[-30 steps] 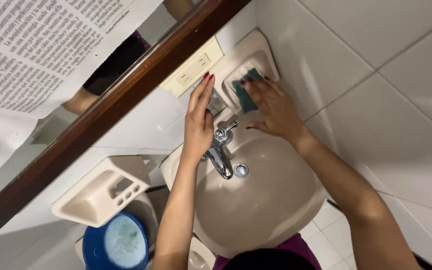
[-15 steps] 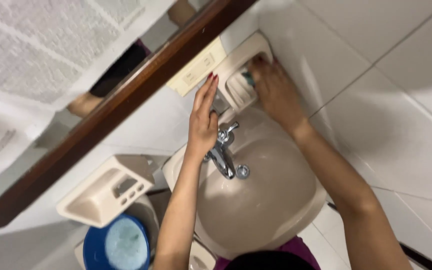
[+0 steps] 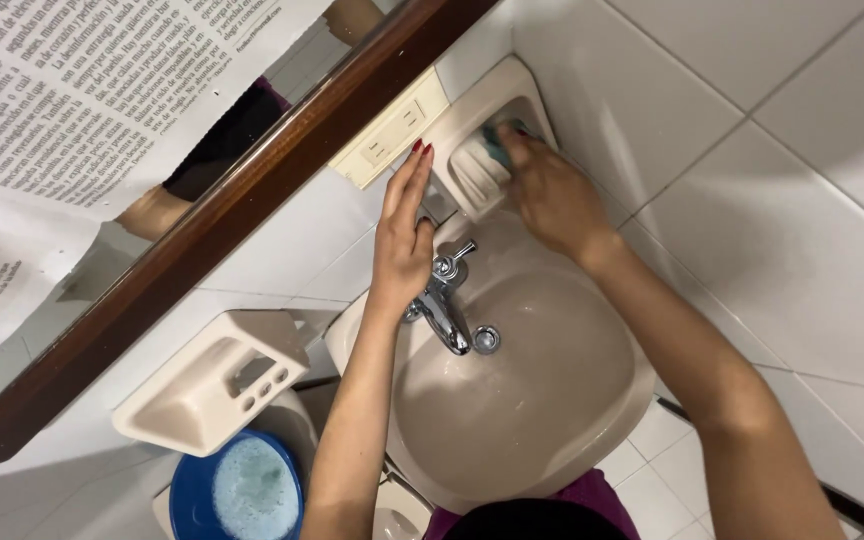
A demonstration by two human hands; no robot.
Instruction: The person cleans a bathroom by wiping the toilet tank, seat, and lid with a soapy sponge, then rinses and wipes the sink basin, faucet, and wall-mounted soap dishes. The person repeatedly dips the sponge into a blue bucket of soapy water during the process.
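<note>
The right hand, which lay flat over the green sponge a second ago, has pushed it deep into the soap dish at upper centre, grip clamped on it, scrubbing. The left hand stays open, flat on the wall above the tap.

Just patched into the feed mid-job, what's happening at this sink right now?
A person is scrubbing the wall-mounted soap dish above the beige sink. The right hand presses a green sponge into the dish's recess. The left hand rests open, fingers flat against the wall just above the chrome faucet. No water is visibly running.
</note>
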